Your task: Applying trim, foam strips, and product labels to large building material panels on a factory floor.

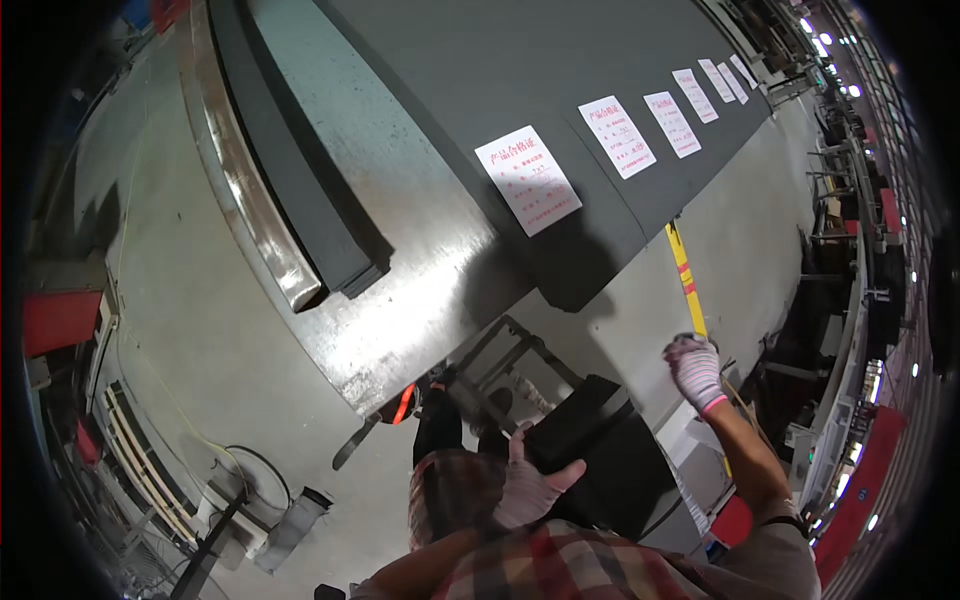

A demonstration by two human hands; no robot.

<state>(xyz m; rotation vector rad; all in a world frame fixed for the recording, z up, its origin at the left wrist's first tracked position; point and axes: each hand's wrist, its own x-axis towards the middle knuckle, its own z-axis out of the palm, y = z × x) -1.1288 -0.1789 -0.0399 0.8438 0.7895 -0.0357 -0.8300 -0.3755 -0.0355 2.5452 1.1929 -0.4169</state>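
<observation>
My right hand [695,374], in a striped knit glove with a pink cuff, is held out to the right with its fingers curled. It overlaps a yellow strip with red bands [685,270] that runs below the dark sheets' edge; I cannot tell whether the fingers hold anything. Close to my body, my left hand [528,488] is gloved too, bare finger and thumb tips showing, and spread apart. It is beside a black box-like object [605,455]. White cards with red print, such as the nearest card [528,180], lie in a row on the dark grey sheets [470,60].
A metal table [400,320] bears the sheets and a stack of narrow dark strips [300,170] along its left side. A metal frame [510,350] stands by my feet. Cables and a grey object [292,530] lie on the floor at left; racks line the right.
</observation>
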